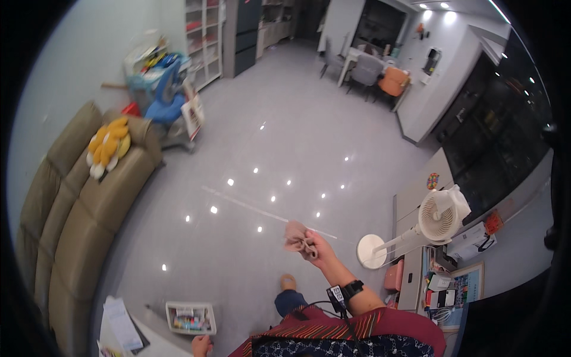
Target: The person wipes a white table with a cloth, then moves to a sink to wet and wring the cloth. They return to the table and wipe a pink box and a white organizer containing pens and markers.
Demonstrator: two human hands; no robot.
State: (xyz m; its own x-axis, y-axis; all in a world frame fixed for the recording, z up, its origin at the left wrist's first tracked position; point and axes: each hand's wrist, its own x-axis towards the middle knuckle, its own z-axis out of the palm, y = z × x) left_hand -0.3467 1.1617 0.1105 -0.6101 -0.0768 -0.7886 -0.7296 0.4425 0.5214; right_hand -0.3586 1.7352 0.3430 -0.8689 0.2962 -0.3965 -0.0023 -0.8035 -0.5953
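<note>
My right hand (319, 248) reaches forward over the floor. Its fingers grip a crumpled pinkish-brown cloth (298, 240). A black strap with a small cabled device (342, 295) sits on that forearm. At the lower left, my left hand (202, 345) appears with curled fingers beside the near edge of a white rectangular bin (213, 319) filled with small colourful items. Whether it touches the bin, or has anything in it, is unclear. Papers (123, 322) lie on a white tabletop (154, 343) to the left of this hand.
A brown sofa (87, 223) with a yellow plush cushion (108, 145) lines the left wall. Farther off stand a blue desk chair (166, 105) and a dining table (352, 58) with chairs. To the right are a white pedestal fan (439, 216) and low cabinets (412, 272) bearing assorted items.
</note>
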